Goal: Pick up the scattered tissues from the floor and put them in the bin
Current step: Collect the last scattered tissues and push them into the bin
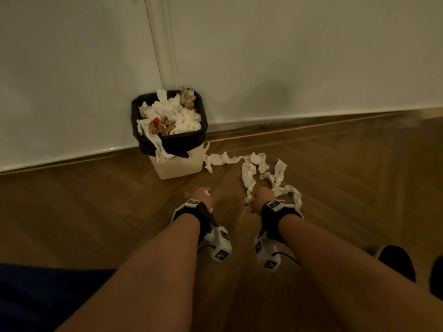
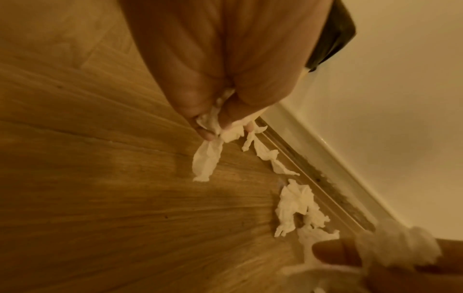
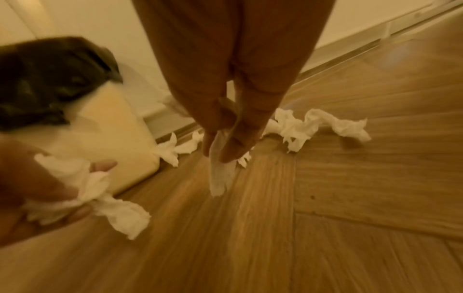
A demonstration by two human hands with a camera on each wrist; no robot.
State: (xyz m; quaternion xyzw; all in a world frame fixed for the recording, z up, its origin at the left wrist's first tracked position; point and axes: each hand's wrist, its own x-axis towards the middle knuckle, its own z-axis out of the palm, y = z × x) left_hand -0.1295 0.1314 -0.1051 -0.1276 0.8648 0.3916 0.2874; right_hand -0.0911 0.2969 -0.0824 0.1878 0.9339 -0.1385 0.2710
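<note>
While one bin (image 1: 178, 164) stands full, both hands' fingers (image 2: 200, 119) pinching tissue strips (image 1: 249, 173), one each.

Left hand (image 2: 220, 83) pinches tissue (image 2: 208, 158); more tissues (image 2: 295, 206) strewn on floor (image 2: 100, 178).

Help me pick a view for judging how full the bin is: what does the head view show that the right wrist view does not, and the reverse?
Only the head view shows the bin's open top, heaped with white tissues and some brown and red scraps, one tissue draped over its black liner, plus both forearms and wrist cameras. Only the right wrist view shows the right hand close up, its fingertips pinching a tissue strip that hangs down. Both show the left hand holding tissue, the bin's pale side and tissues left on the wooden floor.
</note>
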